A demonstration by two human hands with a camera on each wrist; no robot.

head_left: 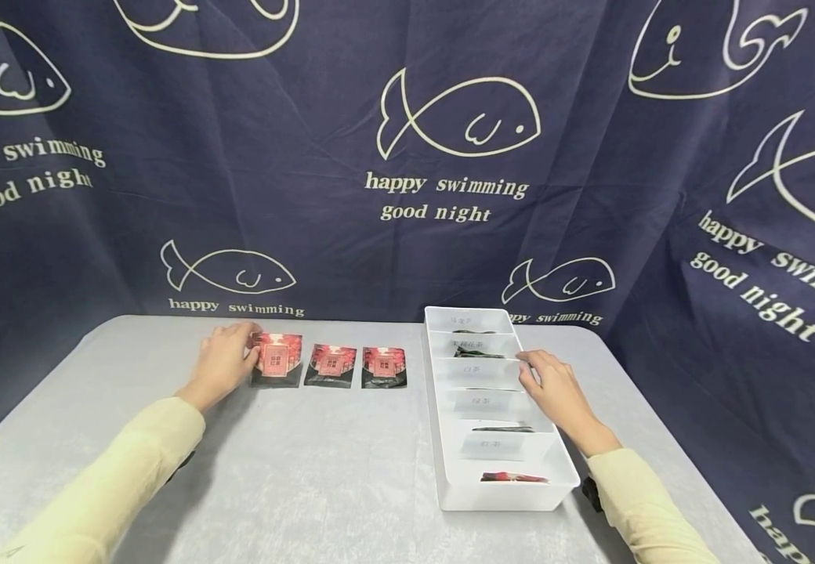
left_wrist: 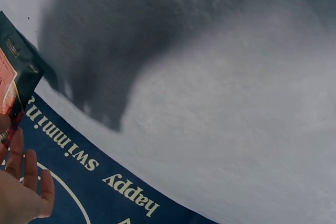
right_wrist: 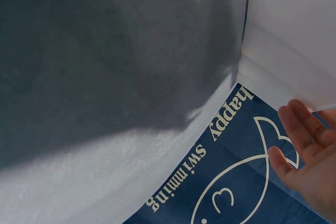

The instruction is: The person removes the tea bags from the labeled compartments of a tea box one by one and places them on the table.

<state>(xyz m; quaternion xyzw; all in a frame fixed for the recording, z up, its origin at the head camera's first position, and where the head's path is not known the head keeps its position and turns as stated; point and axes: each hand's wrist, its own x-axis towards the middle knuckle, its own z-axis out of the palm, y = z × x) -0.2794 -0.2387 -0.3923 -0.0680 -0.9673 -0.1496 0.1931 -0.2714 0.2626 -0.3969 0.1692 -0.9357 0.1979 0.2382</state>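
Observation:
In the head view my left hand (head_left: pixel 222 362) pinches the leftmost red-and-black tea packet (head_left: pixel 280 362) by its upper left side. That packet (left_wrist: pixel 23 77) shows at the left edge of the left wrist view, its corner between thumb and fingers. Two similar packets, a middle one (head_left: pixel 331 366) and a right one (head_left: pixel 384 368), lie in a row beside it. My right hand (head_left: pixel 559 395) rests with loosely extended fingers at the right rim of a white divided box (head_left: pixel 443 446). In the right wrist view the right hand's fingertips (right_wrist: pixel 296 109) are at the box wall (right_wrist: pixel 294 40).
Labelled dividers (head_left: pixel 492 446) split the box into several compartments. A red packet (head_left: pixel 513 476) stands in the nearest one, and dark or green packets (head_left: pixel 478 352) show farther back. Navy fish-print cloth (head_left: pixel 351 258) hangs behind the grey table (head_left: pixel 309 470).

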